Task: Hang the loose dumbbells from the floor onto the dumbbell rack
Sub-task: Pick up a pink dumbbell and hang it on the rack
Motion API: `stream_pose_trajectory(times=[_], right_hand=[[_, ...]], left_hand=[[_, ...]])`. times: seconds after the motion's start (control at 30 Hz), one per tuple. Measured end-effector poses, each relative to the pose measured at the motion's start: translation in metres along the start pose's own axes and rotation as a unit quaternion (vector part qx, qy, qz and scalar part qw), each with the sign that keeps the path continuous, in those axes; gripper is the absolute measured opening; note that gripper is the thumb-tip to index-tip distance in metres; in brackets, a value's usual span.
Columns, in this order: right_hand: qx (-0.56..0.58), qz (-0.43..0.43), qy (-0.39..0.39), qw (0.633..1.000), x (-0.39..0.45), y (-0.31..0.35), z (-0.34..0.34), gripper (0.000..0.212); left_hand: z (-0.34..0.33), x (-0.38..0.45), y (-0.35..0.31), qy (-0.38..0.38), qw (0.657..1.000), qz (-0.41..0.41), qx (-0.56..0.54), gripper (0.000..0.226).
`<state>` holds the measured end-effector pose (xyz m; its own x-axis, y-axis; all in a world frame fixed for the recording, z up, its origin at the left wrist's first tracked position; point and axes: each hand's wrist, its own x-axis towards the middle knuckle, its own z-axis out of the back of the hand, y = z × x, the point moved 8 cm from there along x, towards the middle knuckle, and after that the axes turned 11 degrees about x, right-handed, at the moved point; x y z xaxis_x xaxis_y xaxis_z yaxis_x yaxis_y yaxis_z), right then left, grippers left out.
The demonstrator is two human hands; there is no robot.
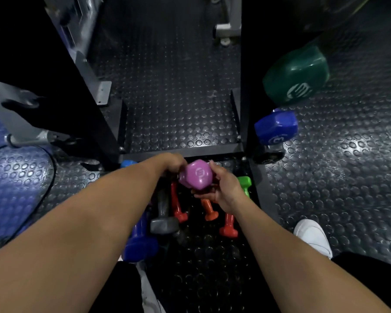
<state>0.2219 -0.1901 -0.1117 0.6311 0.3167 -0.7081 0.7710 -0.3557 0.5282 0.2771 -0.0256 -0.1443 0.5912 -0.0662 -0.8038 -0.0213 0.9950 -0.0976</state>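
Observation:
Both hands hold a pink dumbbell in the middle of the head view, just in front of the black rack's base bar. My left hand is closed on its left side, where the handle is hidden. My right hand cups the hexagonal head from the right and below. Under my hands lie a grey dumbbell, a red dumbbell, an orange dumbbell, another red dumbbell, a green dumbbell and a blue dumbbell. I cannot tell whether these rest on the floor or on rack pegs.
A blue dumbbell and a large dark green dumbbell sit at the rack's right upright. A grey machine foot and a cable lie to the left. My white shoe stands on the studded rubber floor.

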Motion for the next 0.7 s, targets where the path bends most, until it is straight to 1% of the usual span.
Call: stream_pose_trajectory(times=[0.13, 0.2, 0.23, 0.27, 0.3, 0.37, 0.4, 0.43, 0.5, 0.6, 0.7], right_hand=[[0.029, 0.02, 0.028, 0.999, -0.007, 0.018, -0.02, 0.03], [0.05, 0.024, 0.047, 0.997, -0.011, 0.025, -0.029, 0.028], [0.052, 0.029, 0.058, 0.997, -0.012, 0.029, -0.033, 0.03], [0.048, 0.034, 0.067, 0.996, -0.013, 0.032, -0.034, 0.033], [0.045, 0.04, 0.074, 0.995, -0.015, 0.034, -0.035, 0.036], [0.042, 0.047, 0.086, 0.994, -0.019, 0.039, -0.037, 0.038], [0.047, 0.051, 0.089, 0.994, -0.02, 0.04, -0.036, 0.037], [0.051, 0.058, 0.091, 0.993, -0.024, 0.042, -0.037, 0.036], [0.048, 0.078, 0.092, 0.991, -0.032, 0.049, -0.04, 0.031], [0.037, 0.097, 0.101, 0.989, -0.048, 0.062, -0.051, 0.027], [0.027, 0.099, 0.109, 0.989, -0.07, 0.076, -0.061, 0.027]], left_hand=[[0.005, -0.012, -0.009, -0.027, 0.996, -0.027, -0.085, 0.01], [0.011, -0.022, -0.017, -0.05, 0.987, -0.049, -0.147, 0.022], [0.012, -0.024, -0.016, -0.06, 0.979, -0.053, -0.187, 0.029], [0.012, -0.026, -0.015, -0.068, 0.972, -0.055, -0.22, 0.031], [0.013, -0.026, -0.012, -0.076, 0.964, -0.054, -0.251, 0.027], [0.017, -0.031, -0.002, -0.107, 0.947, -0.026, -0.302, 0.014], [0.019, -0.032, 0.003, -0.131, 0.94, 0.0, -0.315, 0.016], [0.023, -0.036, 0.007, -0.158, 0.93, 0.021, -0.331, 0.018], [0.03, -0.051, 0.004, -0.194, 0.9, 0.035, -0.388, 0.02], [0.035, -0.071, -0.002, -0.209, 0.848, 0.049, -0.484, 0.022], [0.05, -0.097, -0.008, -0.241, 0.807, 0.061, -0.535, 0.016]])
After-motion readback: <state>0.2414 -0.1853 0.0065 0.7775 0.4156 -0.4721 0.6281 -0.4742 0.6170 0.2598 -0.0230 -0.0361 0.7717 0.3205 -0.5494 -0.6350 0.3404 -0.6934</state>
